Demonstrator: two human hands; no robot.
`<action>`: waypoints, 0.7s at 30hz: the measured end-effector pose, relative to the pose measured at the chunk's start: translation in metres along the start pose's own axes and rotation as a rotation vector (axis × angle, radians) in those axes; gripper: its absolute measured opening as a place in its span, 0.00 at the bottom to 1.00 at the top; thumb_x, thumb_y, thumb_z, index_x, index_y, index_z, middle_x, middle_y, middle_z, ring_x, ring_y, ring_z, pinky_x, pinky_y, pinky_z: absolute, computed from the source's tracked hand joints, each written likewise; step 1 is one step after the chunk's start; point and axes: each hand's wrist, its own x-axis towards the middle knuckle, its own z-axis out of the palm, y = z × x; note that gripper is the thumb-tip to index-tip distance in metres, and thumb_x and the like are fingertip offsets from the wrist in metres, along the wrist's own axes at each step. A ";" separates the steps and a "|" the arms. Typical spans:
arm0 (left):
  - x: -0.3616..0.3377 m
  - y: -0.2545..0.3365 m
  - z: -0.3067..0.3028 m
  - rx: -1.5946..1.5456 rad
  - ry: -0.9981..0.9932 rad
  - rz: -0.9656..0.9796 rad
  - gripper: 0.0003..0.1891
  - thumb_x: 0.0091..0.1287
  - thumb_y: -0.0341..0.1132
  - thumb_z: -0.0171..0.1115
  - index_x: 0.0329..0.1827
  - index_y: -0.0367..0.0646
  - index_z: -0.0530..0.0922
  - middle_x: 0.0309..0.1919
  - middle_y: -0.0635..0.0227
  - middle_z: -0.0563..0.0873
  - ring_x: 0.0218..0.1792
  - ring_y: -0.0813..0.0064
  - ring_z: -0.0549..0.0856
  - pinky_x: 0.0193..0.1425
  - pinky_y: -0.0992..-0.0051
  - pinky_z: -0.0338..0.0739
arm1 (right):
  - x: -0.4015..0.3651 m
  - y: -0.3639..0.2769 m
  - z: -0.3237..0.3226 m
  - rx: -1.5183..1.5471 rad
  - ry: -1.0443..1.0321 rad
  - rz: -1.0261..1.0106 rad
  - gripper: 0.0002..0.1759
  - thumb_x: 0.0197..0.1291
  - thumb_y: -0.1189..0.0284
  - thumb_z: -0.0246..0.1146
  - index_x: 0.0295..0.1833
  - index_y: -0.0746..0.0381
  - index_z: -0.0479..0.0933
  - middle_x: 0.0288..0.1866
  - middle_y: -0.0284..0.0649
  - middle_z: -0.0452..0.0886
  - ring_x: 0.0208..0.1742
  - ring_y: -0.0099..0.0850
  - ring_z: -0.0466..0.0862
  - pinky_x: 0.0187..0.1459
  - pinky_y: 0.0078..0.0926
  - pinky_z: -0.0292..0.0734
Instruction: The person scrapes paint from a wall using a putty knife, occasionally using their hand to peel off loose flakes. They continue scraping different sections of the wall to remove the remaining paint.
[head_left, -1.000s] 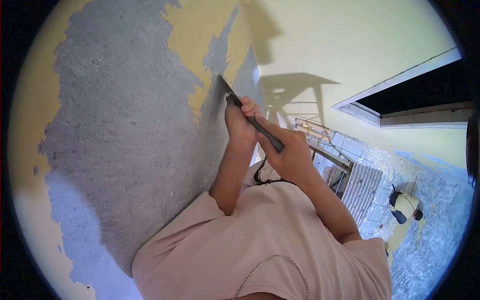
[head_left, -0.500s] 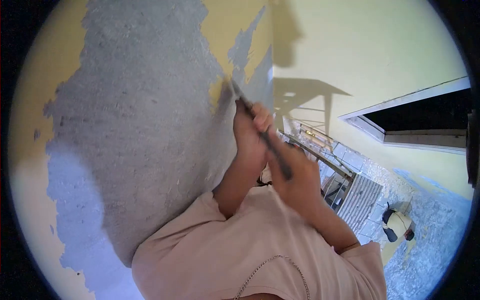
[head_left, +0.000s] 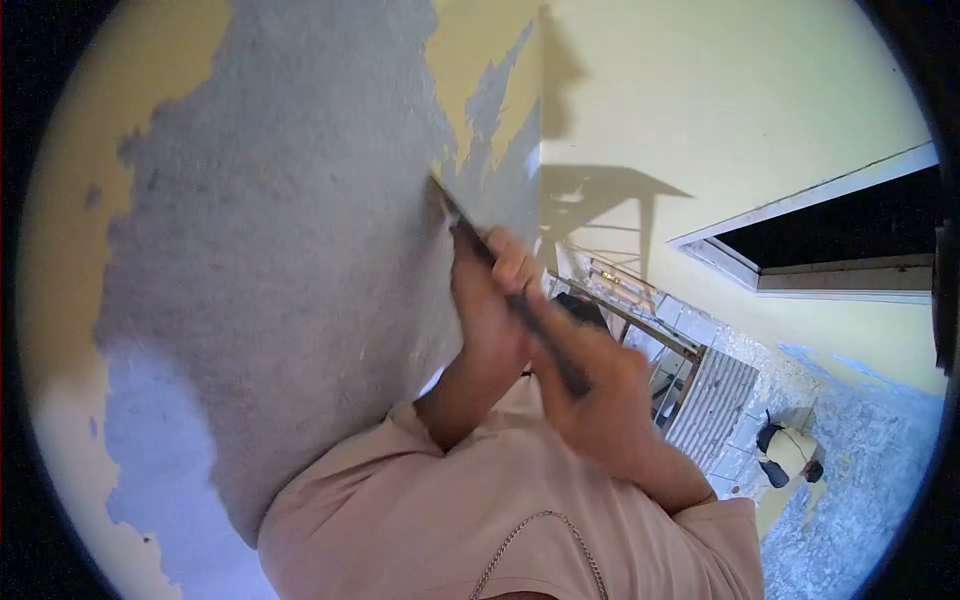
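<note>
Both my hands grip a long, dark scraper (head_left: 470,236), slanting up and left with its narrow tip against the wall. My left hand (head_left: 480,295) is closed near the blade end. Lower down, my right hand (head_left: 603,375) wraps round the handle, whose dark butt end shows beside the palm. Bare grey wall (head_left: 270,230) spreads around the tip, and a ragged edge of yellow paint (head_left: 460,60) lies just above it. The blade is slightly blurred.
A metal frame (head_left: 640,322) and a corrugated sheet (head_left: 712,400) are below right. Another person (head_left: 788,453) is far down on the stained floor (head_left: 850,500). To the right, a pale wall (head_left: 720,90) has a dark framed opening (head_left: 840,240).
The scraper and both hands have shifted slightly left and down. A strip of yellow paint near the tip has shrunk, leaving grey wall. My view has shifted slightly.
</note>
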 end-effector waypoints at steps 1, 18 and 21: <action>0.001 -0.007 0.005 0.119 -0.002 0.047 0.23 0.70 0.53 0.38 0.24 0.46 0.67 0.13 0.72 0.68 0.13 0.80 0.66 0.13 0.80 0.62 | -0.002 0.006 0.004 -0.001 -0.015 0.006 0.23 0.48 0.80 0.62 0.54 0.66 0.73 0.27 0.49 0.77 0.27 0.40 0.80 0.31 0.26 0.74; 0.014 0.015 -0.021 -0.054 -0.267 -0.114 0.11 0.68 0.30 0.39 0.37 0.31 0.70 0.24 0.62 0.72 0.24 0.76 0.73 0.25 0.78 0.70 | 0.007 0.017 0.027 -0.107 0.036 -0.168 0.32 0.51 0.71 0.60 0.63 0.64 0.62 0.18 0.44 0.71 0.18 0.42 0.73 0.21 0.38 0.69; -0.010 0.006 -0.024 -0.115 -0.646 -0.106 0.09 0.68 0.29 0.41 0.36 0.32 0.69 0.24 0.64 0.72 0.23 0.77 0.72 0.25 0.80 0.70 | -0.006 0.006 0.006 -0.057 -0.026 -0.207 0.32 0.49 0.73 0.61 0.62 0.64 0.62 0.19 0.46 0.72 0.18 0.42 0.74 0.21 0.36 0.69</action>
